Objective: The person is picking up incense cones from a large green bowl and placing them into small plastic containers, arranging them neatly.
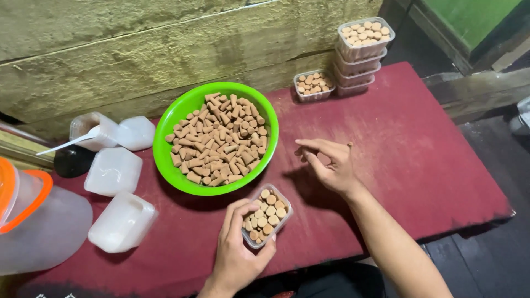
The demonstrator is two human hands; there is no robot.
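**Hands-to-bowl geometry, head view**

Clutter at the far left is being noted first: a translucent jug with an orange rim (33, 221), three upturned white tubs (113, 171), a white spoon (69, 143) resting across one open tub. None of it is being touched.

Next, the green bowl (215, 138) is being seen heaped with brown incense cones, lying every way, no common axis. It is sitting up and left of both hands.

Below the bowl's near rim, a small clear box (266, 215) is being gripped by the left hand (237, 251), fingers wrapped around its near end. Cones inside are being stood upright, round ends up; the box is nearly full. Its long axis is running diagonally, up-right.

The right hand (330, 163) is being held above the cloth just right of the bowl, fingertips pinched toward the rim; whether a cone is being held cannot be told. This hand is nearer the bowl's right edge.

Filled boxes are stacked at the back right (361, 52), one single box (313, 85) beside them.

Surface: a dark red cloth-covered table (430, 154), flat, against a rough plank wall (138, 49); open room is being left on the right.
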